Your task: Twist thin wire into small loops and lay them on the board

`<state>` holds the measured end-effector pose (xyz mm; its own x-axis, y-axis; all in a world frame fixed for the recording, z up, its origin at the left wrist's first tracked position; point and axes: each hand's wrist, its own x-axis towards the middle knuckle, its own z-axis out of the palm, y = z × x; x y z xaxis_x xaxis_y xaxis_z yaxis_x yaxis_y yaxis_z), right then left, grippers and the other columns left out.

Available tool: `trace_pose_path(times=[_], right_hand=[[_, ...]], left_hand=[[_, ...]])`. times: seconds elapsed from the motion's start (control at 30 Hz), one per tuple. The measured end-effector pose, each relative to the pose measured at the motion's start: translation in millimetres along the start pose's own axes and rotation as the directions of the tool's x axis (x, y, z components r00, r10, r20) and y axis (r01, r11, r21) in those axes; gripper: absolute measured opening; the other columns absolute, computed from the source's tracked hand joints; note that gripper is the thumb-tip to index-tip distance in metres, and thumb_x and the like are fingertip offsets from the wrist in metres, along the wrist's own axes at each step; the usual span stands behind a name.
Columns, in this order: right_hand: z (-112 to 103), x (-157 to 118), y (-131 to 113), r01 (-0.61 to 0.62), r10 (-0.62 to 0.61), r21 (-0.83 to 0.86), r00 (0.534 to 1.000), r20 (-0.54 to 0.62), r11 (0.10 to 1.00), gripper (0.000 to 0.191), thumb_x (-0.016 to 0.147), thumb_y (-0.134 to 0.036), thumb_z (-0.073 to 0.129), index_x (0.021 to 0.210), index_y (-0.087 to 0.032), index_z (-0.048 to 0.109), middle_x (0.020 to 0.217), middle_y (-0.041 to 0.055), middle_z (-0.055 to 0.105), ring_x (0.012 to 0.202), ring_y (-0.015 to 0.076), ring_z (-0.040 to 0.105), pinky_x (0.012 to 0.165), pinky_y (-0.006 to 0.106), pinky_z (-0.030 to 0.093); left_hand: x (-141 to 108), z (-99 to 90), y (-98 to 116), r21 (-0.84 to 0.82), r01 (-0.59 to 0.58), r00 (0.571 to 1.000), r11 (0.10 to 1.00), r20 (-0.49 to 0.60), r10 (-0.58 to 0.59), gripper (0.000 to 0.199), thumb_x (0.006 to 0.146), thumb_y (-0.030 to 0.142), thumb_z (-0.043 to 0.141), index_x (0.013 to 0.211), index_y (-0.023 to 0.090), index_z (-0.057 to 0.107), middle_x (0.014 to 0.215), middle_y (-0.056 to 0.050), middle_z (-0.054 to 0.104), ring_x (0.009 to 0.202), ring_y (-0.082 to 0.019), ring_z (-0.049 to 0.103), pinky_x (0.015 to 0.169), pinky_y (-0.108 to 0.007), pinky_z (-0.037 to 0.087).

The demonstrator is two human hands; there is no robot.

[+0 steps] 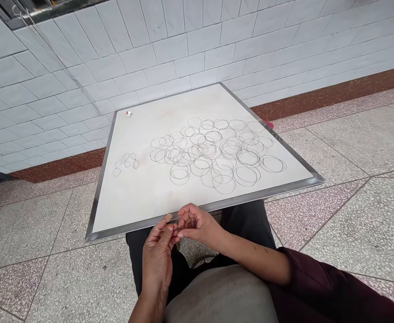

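Note:
My left hand (158,255) and my right hand (200,226) meet at the near edge of the white table. Between their fingertips is a thin wire loop (190,220), its ends bulging out on both sides and its middle pinched by my left thumb and fingers. My right thumb and fingers close on the same wire beside them. Many thin wire rings (247,157) lie overlapping over the middle and right of the tabletop. At the left lie several small figure-eight wires (135,164).
The white table (133,202) has a metal rim. A small red and white object (129,114) sits at its far left corner. Behind stands a white tiled wall (170,49), and speckled floor surrounds the table. My legs are under the near edge.

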<state>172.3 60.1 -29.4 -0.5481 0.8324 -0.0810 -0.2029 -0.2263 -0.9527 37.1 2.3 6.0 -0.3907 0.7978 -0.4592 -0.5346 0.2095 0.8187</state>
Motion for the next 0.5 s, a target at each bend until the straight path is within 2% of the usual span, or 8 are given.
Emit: trace_pose_path(times=[0.1, 0.17, 0.23, 0.33, 0.5], right_hand=[[-0.4, -3.0, 0.1, 0.130, -0.158, -0.292, 0.985, -0.074, 0.948, 0.048, 0.072, -0.019, 0.077, 0.112, -0.023, 0.050, 0.097, 0.0011, 0.058, 0.074, 0.0125, 0.057, 0.068, 0.029, 0.052], [-1.2, -5.2, -0.3, 0.245, -0.296, -0.478, 0.955, -0.031, 0.843, 0.037, 0.077, -0.014, 0.071, 0.108, -0.023, 0.053, 0.107, 0.0044, 0.054, 0.081, 0.0138, 0.058, 0.071, 0.030, 0.054], [-1.5, -6.9, -0.5, 0.339, -0.380, -0.591, 0.923, 0.058, 0.732, 0.024, 0.083, -0.014, 0.065, 0.103, -0.023, 0.056, 0.112, 0.0059, 0.050, 0.086, 0.0151, 0.058, 0.075, 0.032, 0.056], [0.0, -8.6, -0.2, 0.384, -0.421, -0.666, 0.900, 0.115, 0.639, 0.017, 0.088, -0.015, 0.061, 0.102, -0.024, 0.058, 0.109, 0.0059, 0.051, 0.084, 0.0153, 0.059, 0.074, 0.031, 0.057], [4.3, -8.7, 1.9, 0.417, -0.463, -0.673, 0.878, 0.123, 0.611, 0.018, 0.088, -0.012, 0.057, 0.102, -0.022, 0.057, 0.106, 0.0064, 0.054, 0.077, 0.0134, 0.058, 0.070, 0.028, 0.058]], left_hand=[[0.6, -1.1, -0.2, 0.051, -0.017, 1.000, 0.999, -0.012, 0.018, 0.044, 0.060, 0.028, 0.088, 0.100, 0.017, 0.074, 0.083, -0.004, 0.072, 0.071, -0.013, 0.065, 0.062, -0.023, 0.052], [0.6, -2.0, -0.3, 0.078, -0.027, 1.000, 0.997, -0.011, 0.028, 0.046, 0.062, 0.028, 0.087, 0.105, 0.017, 0.073, 0.084, -0.005, 0.072, 0.073, -0.013, 0.065, 0.061, -0.022, 0.051], [0.1, -2.2, -0.2, 0.097, -0.042, 0.999, 0.994, 0.002, 0.042, 0.049, 0.063, 0.028, 0.086, 0.109, 0.017, 0.072, 0.081, -0.003, 0.071, 0.073, -0.013, 0.064, 0.062, -0.022, 0.050], [-1.0, -0.5, 0.0, 0.106, -0.081, 0.997, 0.991, 0.023, 0.079, 0.053, 0.066, 0.027, 0.085, 0.116, 0.018, 0.068, 0.075, 0.001, 0.068, 0.070, -0.010, 0.062, 0.063, -0.021, 0.050], [-1.3, 2.3, 0.0, 0.131, -0.149, 0.989, 0.980, 0.031, 0.146, 0.058, 0.068, 0.026, 0.083, 0.123, 0.019, 0.063, 0.071, 0.004, 0.067, 0.066, -0.009, 0.061, 0.072, -0.023, 0.050]])
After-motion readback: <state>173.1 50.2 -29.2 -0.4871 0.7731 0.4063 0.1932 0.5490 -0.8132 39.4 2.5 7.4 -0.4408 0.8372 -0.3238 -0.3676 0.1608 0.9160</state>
